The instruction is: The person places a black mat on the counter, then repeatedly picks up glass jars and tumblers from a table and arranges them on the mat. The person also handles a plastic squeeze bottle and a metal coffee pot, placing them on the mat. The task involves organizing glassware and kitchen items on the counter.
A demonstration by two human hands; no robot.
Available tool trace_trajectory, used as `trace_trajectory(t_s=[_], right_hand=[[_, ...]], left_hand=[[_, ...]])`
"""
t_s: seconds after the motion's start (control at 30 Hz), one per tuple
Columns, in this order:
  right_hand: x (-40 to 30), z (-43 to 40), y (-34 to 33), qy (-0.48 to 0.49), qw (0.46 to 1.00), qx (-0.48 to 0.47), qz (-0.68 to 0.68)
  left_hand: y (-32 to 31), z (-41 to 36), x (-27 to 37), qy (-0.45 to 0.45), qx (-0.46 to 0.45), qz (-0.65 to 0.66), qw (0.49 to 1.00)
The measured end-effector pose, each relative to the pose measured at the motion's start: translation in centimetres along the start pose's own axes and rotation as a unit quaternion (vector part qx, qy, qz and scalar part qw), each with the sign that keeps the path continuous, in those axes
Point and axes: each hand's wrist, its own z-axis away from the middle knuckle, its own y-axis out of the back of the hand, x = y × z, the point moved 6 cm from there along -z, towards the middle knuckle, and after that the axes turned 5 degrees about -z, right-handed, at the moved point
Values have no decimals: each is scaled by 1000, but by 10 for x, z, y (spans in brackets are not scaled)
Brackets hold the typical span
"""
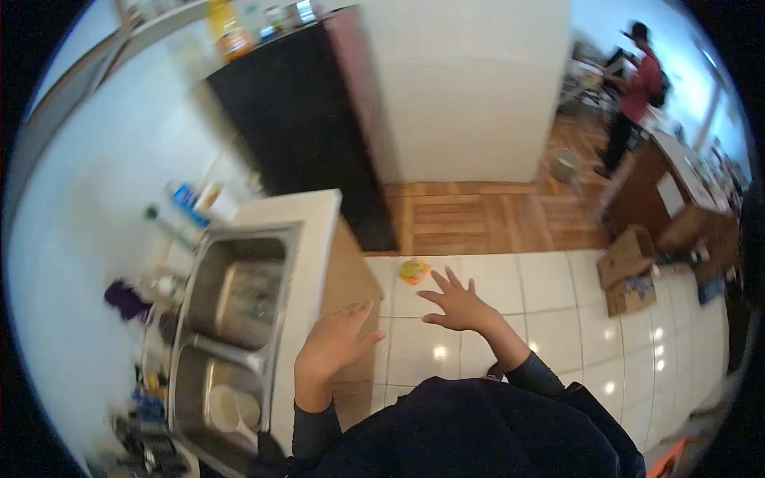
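My left hand is held out with its fingers apart, above the edge of the pale countertop beside the sink. My right hand is spread in the air over the white tiled floor, holding nothing. Just beyond its fingertips in the picture, a small yellow and orange packet or cloth lies on the tiles. At the left is a steel double sink; its nearer basin holds a whitish plastic container that seems to have a handle.
A tall black cabinet or refrigerator stands past the counter, with bottles on top. A blue package and a purple cloth are by the wall. At right are cardboard boxes beside a brown desk. A person stands in the far room.
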Motion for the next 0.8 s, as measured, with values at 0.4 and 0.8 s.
trace_trajectory(t_s=[0.4, 0.8], right_hand=[[323, 368, 41, -257, 874, 276, -307], [397, 548, 20, -601, 612, 430, -282]], left_hand=[[-111, -217, 359, -403, -240, 38, 882], [-165, -326, 570, -532, -277, 113, 792]])
